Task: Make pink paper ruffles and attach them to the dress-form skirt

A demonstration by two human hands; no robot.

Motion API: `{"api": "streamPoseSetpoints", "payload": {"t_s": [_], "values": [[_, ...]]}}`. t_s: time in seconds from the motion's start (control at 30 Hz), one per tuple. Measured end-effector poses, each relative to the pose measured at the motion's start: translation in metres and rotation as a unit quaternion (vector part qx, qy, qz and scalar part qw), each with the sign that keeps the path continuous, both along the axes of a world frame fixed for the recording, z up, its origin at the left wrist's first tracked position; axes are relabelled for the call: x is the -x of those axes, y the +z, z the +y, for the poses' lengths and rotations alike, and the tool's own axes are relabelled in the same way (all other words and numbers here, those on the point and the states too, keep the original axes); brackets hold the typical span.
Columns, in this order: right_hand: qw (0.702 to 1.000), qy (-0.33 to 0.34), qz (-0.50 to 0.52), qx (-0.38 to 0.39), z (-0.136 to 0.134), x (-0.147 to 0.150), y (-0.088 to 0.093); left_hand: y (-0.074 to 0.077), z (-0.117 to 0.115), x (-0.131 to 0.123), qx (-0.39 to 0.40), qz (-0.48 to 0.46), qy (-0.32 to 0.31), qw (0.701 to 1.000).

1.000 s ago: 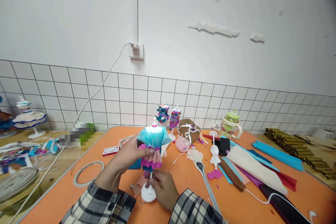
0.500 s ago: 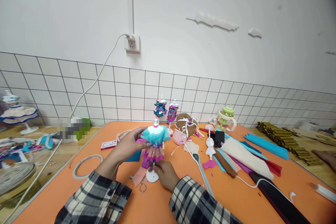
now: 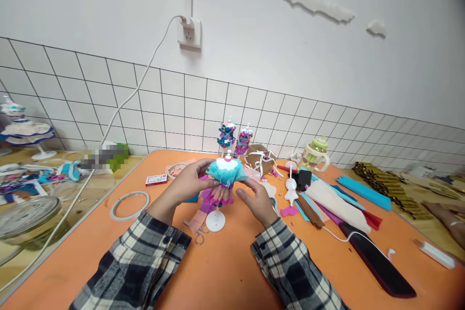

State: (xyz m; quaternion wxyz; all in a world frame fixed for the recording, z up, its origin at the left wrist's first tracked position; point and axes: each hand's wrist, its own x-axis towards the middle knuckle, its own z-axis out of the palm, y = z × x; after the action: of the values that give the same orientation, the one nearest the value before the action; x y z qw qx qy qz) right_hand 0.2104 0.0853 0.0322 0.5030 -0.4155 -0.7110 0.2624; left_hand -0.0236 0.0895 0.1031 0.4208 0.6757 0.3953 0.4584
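Note:
A small dress form [image 3: 227,172] wears a turquoise ruffled top over a pink and purple ruffled skirt, and its white round base [image 3: 215,221] is above the orange table. My left hand [image 3: 191,180] is at the left side of the form, its fingers closed on the turquoise ruffle. On the right side, my right hand [image 3: 257,199] has its fingertips at the edge of the same ruffle, thumb apart. Scissors [image 3: 199,236] and a peach paper strip [image 3: 197,221] lie left of the base.
A tape roll [image 3: 130,205] and a red-white box [image 3: 156,180] lie left. Behind stand two decorated forms [image 3: 225,135]. To the right are a white form [image 3: 291,189], paper rolls [image 3: 339,206], a black tool [image 3: 378,261] and a cup [image 3: 315,154]. Another person's hand [image 3: 445,218] shows far right.
My right hand has left the stand's base and risen to the right side of the turquoise ruffle. My left hand remains on the left side. The camera view has shifted and tilted.

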Motion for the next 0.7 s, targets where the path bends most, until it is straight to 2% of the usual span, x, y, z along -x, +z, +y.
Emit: {"api": "streamPoseSetpoints", "payload": {"t_s": [0.13,0.3,0.4,0.7], "values": [[0.999,-0.033,-0.037,-0.006,-0.012,0.017,0.022,0.002,-0.002,-0.002,-0.012,0.017,0.001,1.0],[0.996,-0.057,-0.065,-0.012,-0.014,0.019,0.034,0.004,-0.004,-0.006,-0.02,0.039,0.019,0.999],[0.994,-0.071,-0.077,-0.017,-0.013,0.019,0.038,0.004,-0.005,-0.009,-0.029,0.048,0.034,0.998],[0.992,-0.077,-0.093,-0.019,-0.005,0.021,0.039,0.007,-0.009,-0.015,-0.035,0.064,0.025,0.997]]}}
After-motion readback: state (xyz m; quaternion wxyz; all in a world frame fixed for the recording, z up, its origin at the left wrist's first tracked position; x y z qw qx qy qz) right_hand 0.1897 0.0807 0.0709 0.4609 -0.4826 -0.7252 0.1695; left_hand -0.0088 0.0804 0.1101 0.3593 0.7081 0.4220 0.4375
